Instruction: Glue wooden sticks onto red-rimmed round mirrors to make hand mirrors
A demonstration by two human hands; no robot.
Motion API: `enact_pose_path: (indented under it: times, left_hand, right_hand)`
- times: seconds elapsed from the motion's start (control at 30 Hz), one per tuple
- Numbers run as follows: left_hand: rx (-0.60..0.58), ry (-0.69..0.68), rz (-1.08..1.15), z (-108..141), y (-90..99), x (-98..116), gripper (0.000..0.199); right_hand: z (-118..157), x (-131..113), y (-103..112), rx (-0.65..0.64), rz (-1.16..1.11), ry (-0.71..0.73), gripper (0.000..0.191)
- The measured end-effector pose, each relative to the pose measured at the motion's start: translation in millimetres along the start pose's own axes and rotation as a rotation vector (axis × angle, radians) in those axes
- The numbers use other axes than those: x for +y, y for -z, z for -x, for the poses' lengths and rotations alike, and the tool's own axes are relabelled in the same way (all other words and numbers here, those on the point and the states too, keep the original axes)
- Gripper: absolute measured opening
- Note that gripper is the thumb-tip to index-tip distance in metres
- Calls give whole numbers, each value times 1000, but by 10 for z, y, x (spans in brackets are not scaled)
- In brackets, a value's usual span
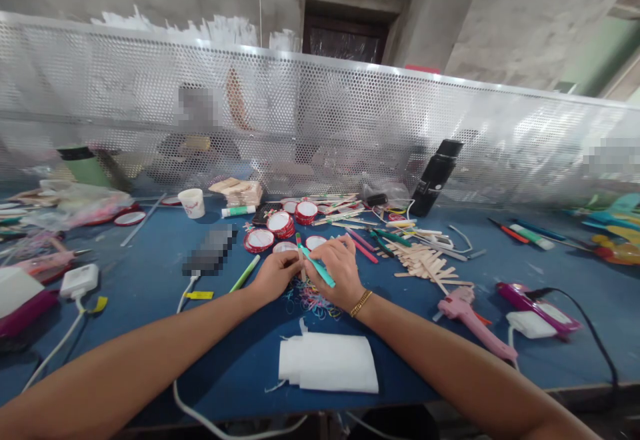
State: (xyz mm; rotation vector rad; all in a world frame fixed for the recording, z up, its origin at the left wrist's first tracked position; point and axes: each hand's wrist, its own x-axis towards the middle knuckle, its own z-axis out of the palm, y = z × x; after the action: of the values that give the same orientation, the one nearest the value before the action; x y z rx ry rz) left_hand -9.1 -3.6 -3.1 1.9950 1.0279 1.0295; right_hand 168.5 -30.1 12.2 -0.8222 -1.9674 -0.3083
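My left hand pinches an upright wooden craft stick whose upper end is coloured red and green. In my right hand is a teal pen, held slantwise with its upper end towards me; the pen's far end lies close to the stick. Whether the pen touches the stick I cannot tell. Under both hands lies a loose heap of coloured rubber bands. Nearer me is a folded white cloth. Just beyond the hands are several red-edged round tape rolls.
Plain craft sticks are piled to the right, beside a pink glue gun. A black bottle leans on the perforated metal screen. Leftward are a paper cup, a phone with its white cable, and a green pen.
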Motion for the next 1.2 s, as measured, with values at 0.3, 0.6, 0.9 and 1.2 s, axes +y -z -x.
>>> enact_pose_path:
  times: [0.3, 0.6, 0.9, 1.2]
  left_hand:
    - [8, 6, -10, -5, 2, 1, 33]
    - [7, 0, 14, 3, 5, 23, 31]
    - [10, 5, 10, 2, 3, 34, 30]
    - [4, 13, 5, 5, 5, 21, 32]
  right_hand:
    - [6, 24, 3, 9, 9, -13, 6]
    - [-8, -3, 2, -6, 23, -2, 9]
    - [-4, -8, -3, -15, 13, 4, 8]
    - [5, 15, -2, 18, 1, -6, 7]
